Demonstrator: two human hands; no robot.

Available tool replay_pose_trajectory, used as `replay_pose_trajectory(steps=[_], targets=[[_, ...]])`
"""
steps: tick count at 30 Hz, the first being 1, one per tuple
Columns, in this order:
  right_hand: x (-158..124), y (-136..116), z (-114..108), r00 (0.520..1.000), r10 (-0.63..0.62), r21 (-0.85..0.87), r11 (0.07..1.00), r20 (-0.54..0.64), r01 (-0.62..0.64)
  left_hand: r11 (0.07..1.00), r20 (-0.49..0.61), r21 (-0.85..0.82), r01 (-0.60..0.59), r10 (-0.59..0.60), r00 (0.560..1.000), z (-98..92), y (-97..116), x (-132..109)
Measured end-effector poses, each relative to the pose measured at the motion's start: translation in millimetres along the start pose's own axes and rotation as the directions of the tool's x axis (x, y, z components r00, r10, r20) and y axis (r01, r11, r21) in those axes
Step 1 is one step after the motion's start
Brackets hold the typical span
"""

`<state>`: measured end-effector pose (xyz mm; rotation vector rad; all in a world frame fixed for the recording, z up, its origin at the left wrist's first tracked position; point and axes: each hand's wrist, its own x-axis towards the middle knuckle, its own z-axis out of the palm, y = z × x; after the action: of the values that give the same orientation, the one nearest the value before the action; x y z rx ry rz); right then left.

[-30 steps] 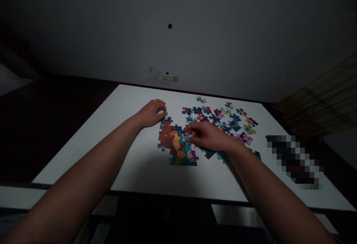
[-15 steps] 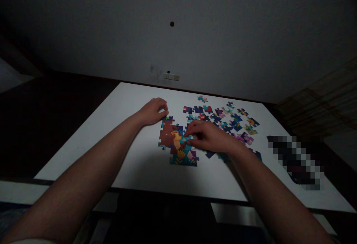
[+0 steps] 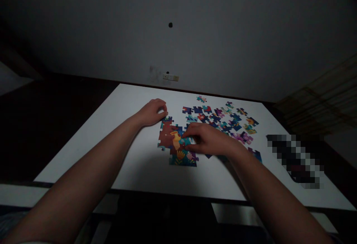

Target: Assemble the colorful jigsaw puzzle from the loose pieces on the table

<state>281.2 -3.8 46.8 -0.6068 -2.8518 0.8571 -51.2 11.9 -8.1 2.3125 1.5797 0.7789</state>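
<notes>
A partly joined jigsaw puzzle (image 3: 169, 136) with brown, yellow and teal artwork lies flat on the white table. My right hand (image 3: 208, 138) is over its right side, thumb and fingertips closed on a teal puzzle piece (image 3: 186, 140) that sits against the joined part; the fingers partly cover it. At the puzzle's top left corner rests my left hand (image 3: 152, 112), its fingers curled and the thumb meeting the index finger. Whether anything is between those fingertips is hidden. Loose puzzle pieces (image 3: 214, 117) lie spread beyond and right of my right hand.
One loose piece (image 3: 201, 99) lies apart near the far edge of the white table (image 3: 134, 166). A dark pixelated object (image 3: 295, 162) is on the right side. Behind the table stands a grey wall (image 3: 223, 50) with a socket strip (image 3: 170, 77).
My right hand has shifted slightly left and lower, its fingertips closing in over the teal piece at the joined puzzle. The left hand stays in place at the top left corner.
</notes>
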Motion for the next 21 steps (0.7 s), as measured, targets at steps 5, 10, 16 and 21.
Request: replay_pose_trajectory(steps=[5,10,16,21], targets=[[-1.4,0.1,1.0,1.000,0.011,-0.032,0.999,-0.002,-0.011,1.000,0.003,0.002,0.015,-0.015,1.000,0.4,-1.7,0.2],[-1.7,-2.4,0.1,0.999,0.041,-0.067,0.997,-0.006,-0.042,1.000,0.005,0.001,0.005,-0.005,1.000,0.2,-2.0,-0.1],[-0.9,-4.7,-0.8,0.998,0.059,-0.076,0.995,0.010,-0.058,1.000,0.003,0.006,-0.008,0.008,1.000,0.1,-1.7,0.0],[-0.1,-6.6,-1.7,0.998,0.066,-0.080,0.995,0.025,-0.064,1.000,0.000,0.002,-0.007,0.007,1.000,0.6,-2.6,0.0]])
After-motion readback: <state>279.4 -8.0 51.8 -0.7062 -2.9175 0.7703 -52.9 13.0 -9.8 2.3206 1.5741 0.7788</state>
